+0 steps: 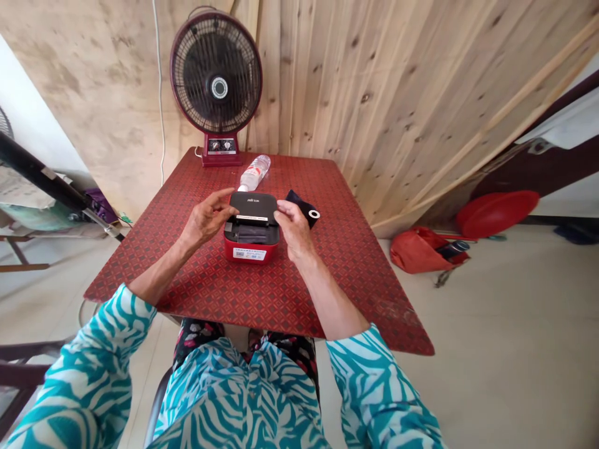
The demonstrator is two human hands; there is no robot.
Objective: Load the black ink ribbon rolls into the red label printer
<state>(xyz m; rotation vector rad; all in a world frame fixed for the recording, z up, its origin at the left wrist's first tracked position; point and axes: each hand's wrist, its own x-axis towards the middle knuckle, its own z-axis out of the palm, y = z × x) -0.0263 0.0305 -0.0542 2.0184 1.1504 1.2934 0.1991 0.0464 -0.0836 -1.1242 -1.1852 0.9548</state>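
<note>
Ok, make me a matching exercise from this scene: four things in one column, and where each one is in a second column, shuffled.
Things:
1. desk fan
2. plastic water bottle
3. red-and-black label printer
4. red bag

Places:
A. on the floor right of the red table
B. lying on its side on the table
C. between the left hand and right hand
D. upright at the table's far edge

Pairs: 1-D, 2-B, 3-C, 4-A

**Timber-lined corner of a room**

Knotty pine planks [384,106] line the wall behind a red patterned table [337,249], and a maroon desk fan [216,73] stands on it against the boards. Pale floor tiles [496,349] run off to the right, where a red bag [416,251] and a round red lid [496,213] lie. A white wall [32,106] shows at far left.
</note>
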